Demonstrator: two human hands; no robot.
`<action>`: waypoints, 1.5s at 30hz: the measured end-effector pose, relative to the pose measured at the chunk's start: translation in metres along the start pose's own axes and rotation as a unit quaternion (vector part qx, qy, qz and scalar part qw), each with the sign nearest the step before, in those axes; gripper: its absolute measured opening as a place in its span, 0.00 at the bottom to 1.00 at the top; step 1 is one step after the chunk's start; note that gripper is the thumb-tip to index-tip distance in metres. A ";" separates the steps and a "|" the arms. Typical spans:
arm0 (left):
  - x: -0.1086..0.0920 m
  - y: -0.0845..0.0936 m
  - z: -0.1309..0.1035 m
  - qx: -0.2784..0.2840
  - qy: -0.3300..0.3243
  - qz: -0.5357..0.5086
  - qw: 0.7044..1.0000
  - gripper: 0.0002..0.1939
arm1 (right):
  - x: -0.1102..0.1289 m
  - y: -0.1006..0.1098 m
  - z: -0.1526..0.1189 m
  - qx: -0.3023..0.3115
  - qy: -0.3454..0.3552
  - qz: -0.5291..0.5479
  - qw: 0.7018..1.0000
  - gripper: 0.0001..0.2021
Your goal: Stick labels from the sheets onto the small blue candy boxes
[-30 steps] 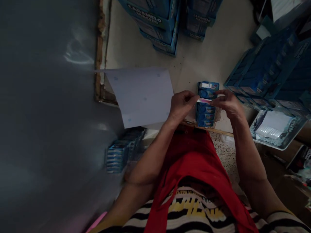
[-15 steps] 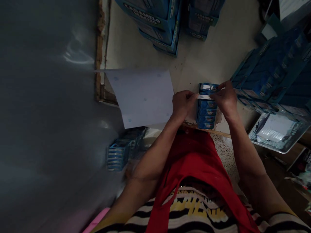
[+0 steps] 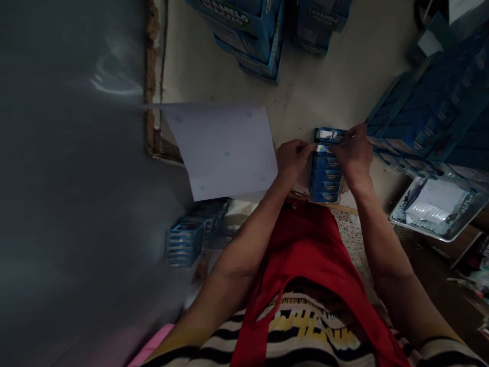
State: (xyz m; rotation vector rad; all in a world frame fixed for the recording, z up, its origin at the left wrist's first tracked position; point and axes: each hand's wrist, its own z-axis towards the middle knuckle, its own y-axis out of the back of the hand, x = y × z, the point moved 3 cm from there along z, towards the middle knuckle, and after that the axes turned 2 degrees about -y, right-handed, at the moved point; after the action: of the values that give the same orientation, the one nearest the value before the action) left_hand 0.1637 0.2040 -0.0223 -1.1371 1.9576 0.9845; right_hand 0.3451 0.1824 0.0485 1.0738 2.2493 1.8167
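Observation:
A column of small blue boxes [image 3: 326, 176] lies at the table's near edge. Across the second box from the far end is a shiny strip [image 3: 323, 148]. My left hand [image 3: 293, 159] pinches the strip's left end. At its right end, my right hand [image 3: 356, 153] has its fingers closed on the strip too. The farthest box bears a similar silvery strip [image 3: 326, 134]. Left of my left hand lies a large white sheet [image 3: 229, 165] with small faint marks, reaching past the table's broken left edge.
Stacked blue display boxes [image 3: 263, 51] stand at the far side, with another stack [image 3: 323, 23] beside them. More blue boxes [image 3: 431, 107] fill the right, above a clear tray [image 3: 446, 235] of white pieces. Blue packs [image 3: 181, 244] sit low at the left.
Both hands have brought the strip down onto the second box, where it now looks shinier. The view has shifted slightly.

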 end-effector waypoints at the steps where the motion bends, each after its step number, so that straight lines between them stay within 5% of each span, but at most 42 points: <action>1: 0.004 -0.004 0.002 0.003 0.012 -0.029 0.999 0.17 | -0.002 0.002 0.001 -0.018 -0.016 -0.010 1.000 0.19; 4: 0.012 -0.017 0.004 -0.019 0.068 -0.124 0.990 0.14 | -0.012 0.006 0.003 -0.067 -0.047 0.005 0.997 0.23; 10: 0.008 -0.059 -0.015 -0.085 0.120 -0.263 0.953 0.13 | -0.026 -0.004 -0.006 -0.053 -0.076 0.090 0.992 0.20; 13: 0.009 -0.047 -0.010 -0.077 0.085 -0.206 0.972 0.14 | -0.027 -0.002 -0.015 -0.058 -0.065 0.134 0.987 0.18; 15: 0.012 -0.004 0.003 -0.076 0.051 -0.098 0.991 0.13 | -0.028 0.005 -0.022 -0.028 -0.055 0.154 0.986 0.18; 17: 0.014 0.066 0.021 -0.122 -0.006 0.041 0.992 0.08 | -0.029 0.015 -0.032 -0.015 -0.048 0.151 0.987 0.20; 21: 0.006 0.208 0.057 -0.235 -0.098 0.204 0.945 0.08 | -0.013 0.028 -0.058 -0.058 -0.018 0.133 0.989 0.19; 23: -0.006 0.248 0.070 -0.229 -0.095 0.239 0.939 0.14 | 0.011 0.024 -0.069 -0.067 0.022 0.155 0.985 0.17; 25: -0.022 0.266 0.080 -0.222 -0.112 0.281 0.927 0.21 | 0.041 0.014 -0.076 -0.062 0.079 0.164 0.981 0.14; 29: -0.034 0.266 0.092 -0.139 -0.181 0.345 0.910 0.27 | 0.101 0.000 -0.077 -0.034 0.179 0.160 0.970 0.11; 32: -0.002 0.251 0.083 -0.044 -0.146 0.338 0.929 0.19 | 0.135 -0.004 -0.067 -0.014 0.205 0.183 0.962 0.11; 35: 0.043 0.223 0.043 -0.033 -0.150 0.336 0.929 0.15 | 0.167 -0.021 -0.044 0.008 0.231 0.169 0.958 0.12; 40: 0.101 0.177 -0.025 0.039 -0.143 0.394 0.907 0.31 | 0.211 -0.104 0.003 0.105 0.308 -0.016 0.945 0.19; 45: 0.102 0.201 -0.009 -0.049 -0.167 0.308 0.935 0.22 | 0.209 -0.170 0.011 0.183 0.367 -0.139 0.901 0.32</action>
State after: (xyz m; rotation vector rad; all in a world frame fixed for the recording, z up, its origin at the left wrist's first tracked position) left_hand -0.0599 0.2231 -0.0460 -0.3440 2.0212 1.4980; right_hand 0.1119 0.2934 -0.0272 0.0061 3.0364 1.9204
